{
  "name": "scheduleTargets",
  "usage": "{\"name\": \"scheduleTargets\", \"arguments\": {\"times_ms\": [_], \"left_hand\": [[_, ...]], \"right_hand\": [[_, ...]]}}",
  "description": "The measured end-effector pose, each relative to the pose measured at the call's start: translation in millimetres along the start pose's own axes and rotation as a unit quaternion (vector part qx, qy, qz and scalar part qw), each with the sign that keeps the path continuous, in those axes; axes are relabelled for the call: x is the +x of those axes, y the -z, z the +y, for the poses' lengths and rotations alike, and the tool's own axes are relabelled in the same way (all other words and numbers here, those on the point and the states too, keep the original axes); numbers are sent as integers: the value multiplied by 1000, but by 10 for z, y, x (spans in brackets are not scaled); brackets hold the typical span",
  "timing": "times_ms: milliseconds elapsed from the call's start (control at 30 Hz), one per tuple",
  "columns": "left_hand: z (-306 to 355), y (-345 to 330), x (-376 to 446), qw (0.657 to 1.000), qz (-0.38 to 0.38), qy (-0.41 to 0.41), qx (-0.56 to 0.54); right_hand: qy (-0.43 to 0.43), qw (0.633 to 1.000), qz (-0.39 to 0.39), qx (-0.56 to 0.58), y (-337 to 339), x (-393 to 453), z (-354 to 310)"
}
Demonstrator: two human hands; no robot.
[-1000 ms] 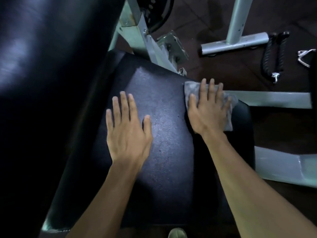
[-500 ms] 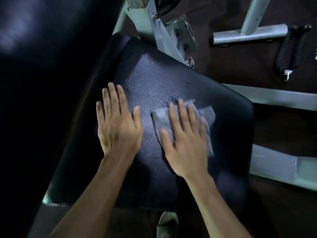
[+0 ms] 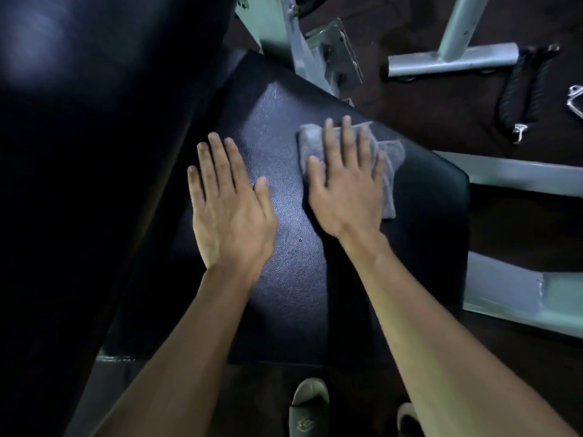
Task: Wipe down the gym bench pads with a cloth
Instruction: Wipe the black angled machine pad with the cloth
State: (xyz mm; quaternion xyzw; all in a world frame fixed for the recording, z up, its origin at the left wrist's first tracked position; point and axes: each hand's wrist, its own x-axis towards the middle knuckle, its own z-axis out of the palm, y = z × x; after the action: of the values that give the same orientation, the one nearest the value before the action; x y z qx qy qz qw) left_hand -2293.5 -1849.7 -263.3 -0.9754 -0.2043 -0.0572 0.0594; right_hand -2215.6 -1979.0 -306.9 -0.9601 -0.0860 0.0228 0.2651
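The black textured seat pad of the gym bench fills the middle of the view. A tall black back pad rises along its left side. My right hand lies flat, fingers spread, pressing a grey cloth onto the far right part of the seat pad. The cloth sticks out past my fingers and to the right of my palm. My left hand rests flat and empty on the pad's left part, fingers apart.
Pale metal frame bars run behind the pad and along its right side. On the dark floor at the far right lie a black rope handle and a metal clip. My sandalled foot shows below the pad.
My right hand has slid the cloth from the middle of the seat pad back toward its far right part. My left hand has stayed flat on the pad.
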Motion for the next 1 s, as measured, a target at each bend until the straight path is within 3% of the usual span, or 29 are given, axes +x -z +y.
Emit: {"name": "scheduleTargets", "arguments": {"times_ms": [100,167,233,333,433,500,567,733,900,1000], "left_hand": [[-61,33,-25,1000,-9,-18,-12],[-102,59,-114,999,-13,-29,-14],[-143,81,-234,999,-17,-36,-10],[-240,93,-428,999,-18,-49,-9],[-355,102,-549,998,-17,-58,-10],[-370,91,-582,998,-18,-59,1],[-310,68,-597,999,-8,-47,8],[-138,57,-663,1000,-5,-4,8],[198,-55,-846,996,-21,-89,19],[267,-103,-878,996,-21,-90,15]], "right_hand": [[92,996,-21,-9,44,-544,67],[108,993,-37,-25,79,-960,305],[66,996,-43,-45,102,-1323,617],[-63,996,-30,-53,124,-1481,894],[-166,985,2,-47,44,-1197,602],[-148,988,12,-41,-10,-1011,281],[-73,997,-3,-34,-36,-992,103],[66,996,-42,-38,47,-1768,535],[16,999,-8,-36,36,-2061,1110],[-84,995,18,-52,79,-1687,1257]]}}
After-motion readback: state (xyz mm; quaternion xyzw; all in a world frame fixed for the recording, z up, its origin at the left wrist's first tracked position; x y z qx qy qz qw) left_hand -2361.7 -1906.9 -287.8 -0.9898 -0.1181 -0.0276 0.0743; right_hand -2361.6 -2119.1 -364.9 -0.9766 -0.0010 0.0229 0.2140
